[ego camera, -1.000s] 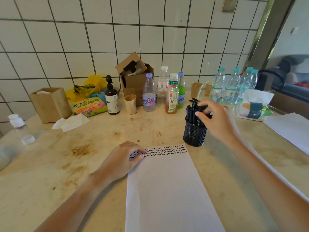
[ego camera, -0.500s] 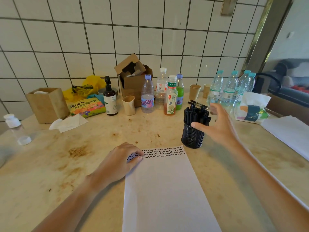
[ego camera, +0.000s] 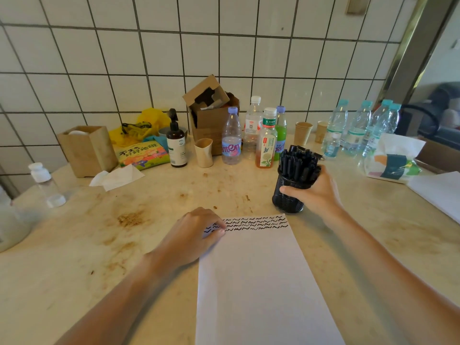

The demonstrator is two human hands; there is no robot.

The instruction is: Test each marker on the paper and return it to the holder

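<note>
On the stained tabletop (ego camera: pixel 154 245), seen from the head camera, a white sheet of paper (ego camera: pixel 256 282) lies lengthwise in front of the person, its far edge carrying rows of black squiggles (ego camera: pixel 256 224). Just beyond its far right corner stands the black mesh holder (ego camera: pixel 286 197), packed tight with black markers (ego camera: pixel 297 164).

The right hand (ego camera: pixel 316 192) has its grip wrapped round the holder, thumb across the near side of the mesh and fingers curled behind near the rim. The left hand (ego camera: pixel 196 235) rests on the paper's far left corner with knuckles bent, fingertips pressing the sheet down; it holds nothing.

No marker is out of the holder, and neither hand carries one.

The risks, as I judge them: the holder is full and top-heavy, so a tug or tilt from the high grip could tip it and spill markers across the tabletop or onto the paper. Behind it, near but apart, stand a tea bottle (ego camera: pixel 266 145) and a green bottle (ego camera: pixel 281 135), and a backward shove could topple them. With every marker alike and crowded, tested ones may get mixed with untested.
</note>
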